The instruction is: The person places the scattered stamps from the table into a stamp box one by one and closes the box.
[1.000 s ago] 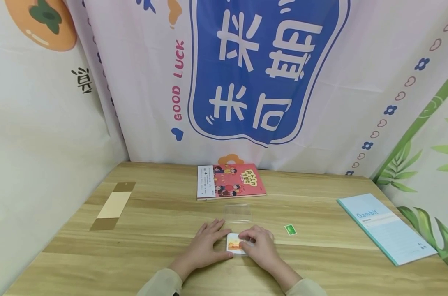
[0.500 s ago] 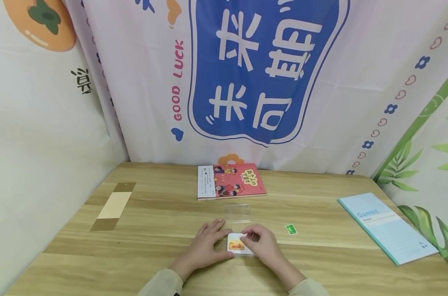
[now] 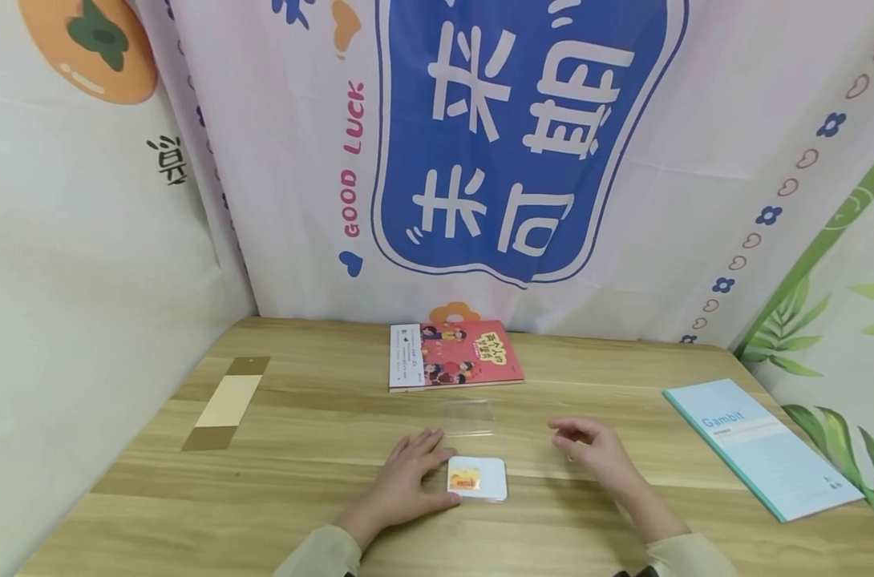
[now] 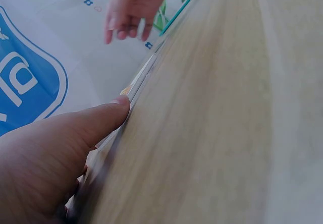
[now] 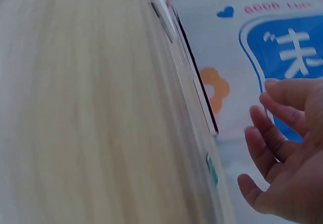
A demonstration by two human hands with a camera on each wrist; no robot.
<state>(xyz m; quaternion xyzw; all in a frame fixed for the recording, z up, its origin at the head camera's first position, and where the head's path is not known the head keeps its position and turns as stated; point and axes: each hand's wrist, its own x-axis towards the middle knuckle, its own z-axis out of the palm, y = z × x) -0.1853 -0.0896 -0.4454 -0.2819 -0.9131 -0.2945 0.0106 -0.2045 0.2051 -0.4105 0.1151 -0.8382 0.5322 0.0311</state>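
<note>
1. Left hand [image 3: 406,481]: fingers spread, thumb at white card [image 3: 493,478] (orange picture on its left part), card flat on tabletop [image 3: 192,513].
2. Right hand [image 3: 599,457]: raised, fingers loosely bent, narrow; green sticker [image 5: 212,170] on tabletop nearby.

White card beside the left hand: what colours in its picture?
The picture on the white card is yellow and orange; head view shows it best.

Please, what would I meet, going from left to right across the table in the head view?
Brown-and-cream strip, left hand, white piece with orange picture, right hand, light-blue notebook.
</note>
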